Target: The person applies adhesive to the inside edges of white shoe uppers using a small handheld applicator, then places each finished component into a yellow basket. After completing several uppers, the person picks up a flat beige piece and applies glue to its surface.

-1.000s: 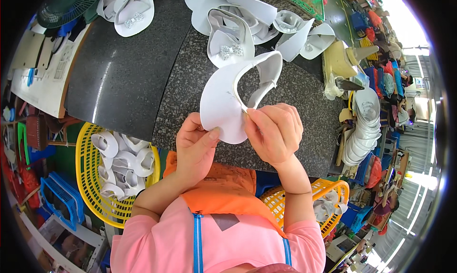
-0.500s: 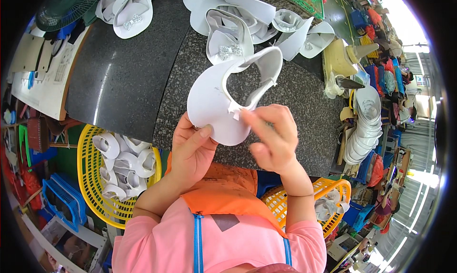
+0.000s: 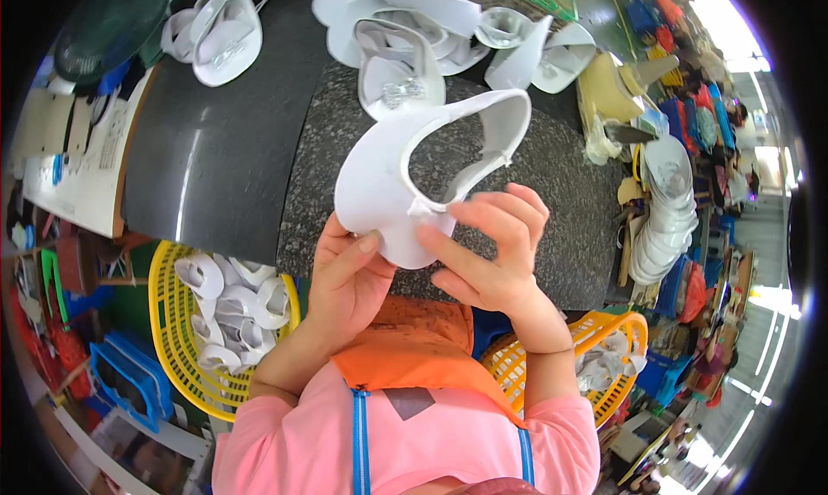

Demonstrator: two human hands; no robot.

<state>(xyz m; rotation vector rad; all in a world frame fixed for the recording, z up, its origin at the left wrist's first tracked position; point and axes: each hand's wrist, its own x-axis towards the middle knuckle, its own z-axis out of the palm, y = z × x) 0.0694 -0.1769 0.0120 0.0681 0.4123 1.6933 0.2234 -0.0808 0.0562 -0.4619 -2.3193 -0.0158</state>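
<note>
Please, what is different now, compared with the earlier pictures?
The right grip has released its pinch on the white sun visor and opened; a small white piece now shows at that spot. The visor's brim has shifted slightly left. The left grip still holds the visor, and the left yellow basket stays in place.

A worktable point(image 3: 224, 184), white visors point(image 3: 229, 46) and filled baskets point(image 3: 172, 347) show a workshop.
</note>
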